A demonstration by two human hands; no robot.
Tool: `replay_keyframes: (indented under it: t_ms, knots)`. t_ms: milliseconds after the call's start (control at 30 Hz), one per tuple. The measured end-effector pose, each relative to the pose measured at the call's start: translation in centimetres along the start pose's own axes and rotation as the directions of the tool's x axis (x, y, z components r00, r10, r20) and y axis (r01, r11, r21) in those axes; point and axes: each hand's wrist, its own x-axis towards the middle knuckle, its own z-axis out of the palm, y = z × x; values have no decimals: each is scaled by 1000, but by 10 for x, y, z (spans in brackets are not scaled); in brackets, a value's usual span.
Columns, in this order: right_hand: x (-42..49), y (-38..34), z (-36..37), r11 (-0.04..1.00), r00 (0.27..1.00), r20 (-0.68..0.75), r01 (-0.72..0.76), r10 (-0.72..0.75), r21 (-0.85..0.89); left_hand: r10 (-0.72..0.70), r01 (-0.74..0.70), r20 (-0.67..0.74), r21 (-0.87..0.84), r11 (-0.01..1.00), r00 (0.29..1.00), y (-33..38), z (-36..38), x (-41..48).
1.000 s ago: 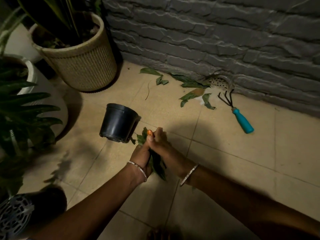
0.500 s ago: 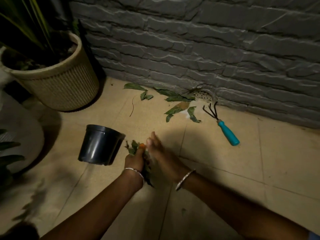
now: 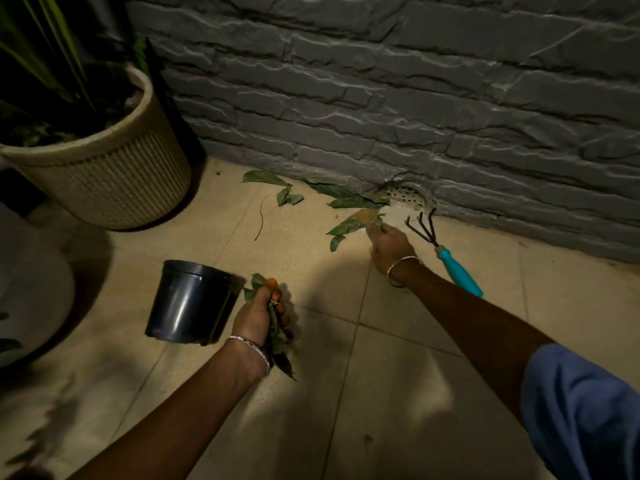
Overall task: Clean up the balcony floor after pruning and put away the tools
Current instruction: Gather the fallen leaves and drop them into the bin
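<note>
My left hand (image 3: 258, 315) grips a bunch of cut green leaves (image 3: 278, 344) just right of a small black plastic pot (image 3: 188, 303) that stands tilted on the beige tiles. My right hand (image 3: 389, 245) reaches far forward to the loose leaves (image 3: 349, 223) by the wall, its fingers curled on a leaf there. A hand rake with a turquoise handle (image 3: 459, 271) lies on the floor just right of that hand, its black prongs pointing at the wall. More leaves (image 3: 265, 176) lie along the wall's foot.
A grey stone-brick wall (image 3: 381, 98) closes the far side, with a perforated drain cover (image 3: 405, 195) at its base. A big ribbed beige planter (image 3: 114, 174) stands at the left, a white pot (image 3: 31, 292) nearer me. One small leaf (image 3: 367, 441) lies on the near tiles.
My right hand has left the bunch and stretched forward to the leaves by the drain. My left hand keeps holding the bunch beside the black pot. The view shifted left and closer.
</note>
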Motion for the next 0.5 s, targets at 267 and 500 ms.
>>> replay_keyframes:
  t_ms: [267, 500]
  knots:
    - [-32, 2, 10, 996, 962, -260, 83, -88, -32, -7, 7, 47, 8, 1000, 999, 3, -1, -9]
    - [-22, -15, -5, 956, 929, -369, 103, 5, 274, -22, 23, 59, -8, 1000, 998, 4, -5, -10]
